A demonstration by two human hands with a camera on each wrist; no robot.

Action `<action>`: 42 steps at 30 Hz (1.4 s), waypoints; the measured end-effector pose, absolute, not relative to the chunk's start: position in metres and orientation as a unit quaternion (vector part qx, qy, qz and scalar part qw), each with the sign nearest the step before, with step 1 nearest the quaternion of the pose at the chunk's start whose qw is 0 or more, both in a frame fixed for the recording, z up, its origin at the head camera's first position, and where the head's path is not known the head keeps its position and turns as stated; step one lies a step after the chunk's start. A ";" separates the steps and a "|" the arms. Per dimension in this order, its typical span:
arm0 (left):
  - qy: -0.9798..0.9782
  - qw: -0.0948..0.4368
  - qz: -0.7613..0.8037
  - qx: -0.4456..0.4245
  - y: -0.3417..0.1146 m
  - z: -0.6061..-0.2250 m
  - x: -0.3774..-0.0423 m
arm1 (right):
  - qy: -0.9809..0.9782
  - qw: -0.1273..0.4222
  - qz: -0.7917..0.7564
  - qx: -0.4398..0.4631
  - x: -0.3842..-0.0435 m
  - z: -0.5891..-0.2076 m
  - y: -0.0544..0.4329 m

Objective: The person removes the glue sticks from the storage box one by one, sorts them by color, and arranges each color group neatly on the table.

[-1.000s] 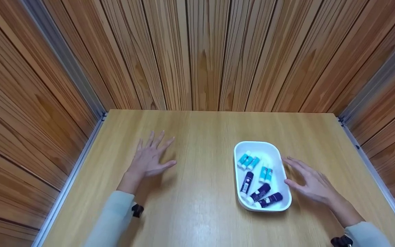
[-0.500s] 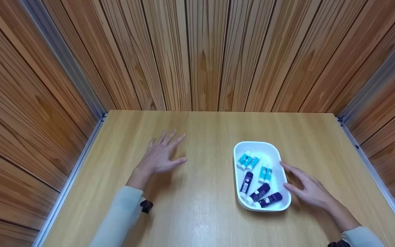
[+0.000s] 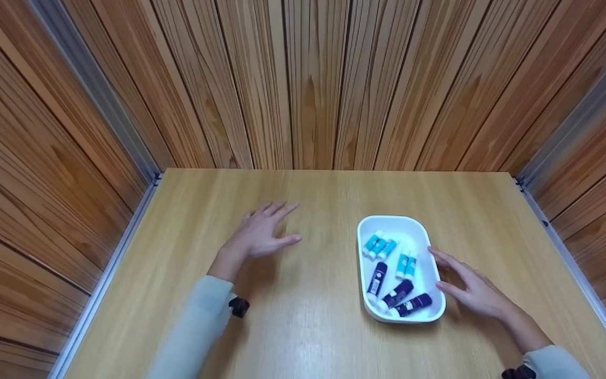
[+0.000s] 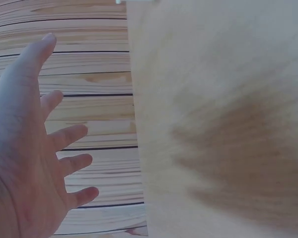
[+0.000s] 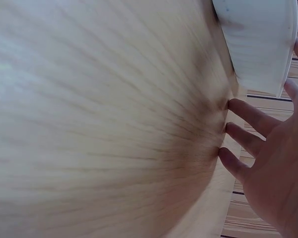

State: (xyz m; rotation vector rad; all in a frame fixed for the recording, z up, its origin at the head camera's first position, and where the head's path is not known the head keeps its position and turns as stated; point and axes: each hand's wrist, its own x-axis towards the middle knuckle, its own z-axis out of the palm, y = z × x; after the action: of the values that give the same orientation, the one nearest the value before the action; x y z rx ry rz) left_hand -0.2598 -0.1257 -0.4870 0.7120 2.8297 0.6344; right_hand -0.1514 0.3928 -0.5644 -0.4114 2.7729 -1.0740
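A white plastic tray (image 3: 407, 234) stands on the right half of the table. Several small turquoise glue sticks (image 3: 379, 248) lie in its back part, and three larger dark purple ones (image 3: 377, 278) in front. At the tray's right rim is my right hand (image 3: 474, 288), thumb and index finger at the edge. In the right wrist view, its other fingers (image 5: 246, 115) reach down to the tabletop next to the tray wall (image 5: 258, 39). My left hand (image 3: 261, 231) hovers left of the tray, fingers spread, holding nothing; the left wrist view shows its palm (image 4: 27, 153).
The wooden tabletop (image 3: 313, 295) runs back to a plank wall (image 3: 313, 84). Plank side walls with grey metal edging (image 3: 108, 268) bound it left and right. A dark band (image 3: 239, 306) sits at the left sleeve cuff.
My left hand has moved right over the table, towards the tray. My right hand has come to the tray's right rim and stayed there. Tray and glue sticks look unmoved.
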 end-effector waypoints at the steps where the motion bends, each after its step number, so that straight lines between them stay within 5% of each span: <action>1: 0.944 0.080 0.212 0.238 -0.123 -0.486 -0.261 | 0.922 0.068 -0.356 -0.137 -0.151 -0.565 0.393; 42: 0.903 0.143 0.255 0.316 0.045 -0.448 -0.274 | 0.925 0.061 -0.347 -0.144 -0.151 -0.561 0.392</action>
State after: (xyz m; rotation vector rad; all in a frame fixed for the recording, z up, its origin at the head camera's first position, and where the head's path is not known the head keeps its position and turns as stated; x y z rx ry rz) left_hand -0.2739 0.0445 -0.4479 0.9116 2.6046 0.7345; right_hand -0.1515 0.3917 -0.5609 -0.4359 2.7972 -1.0499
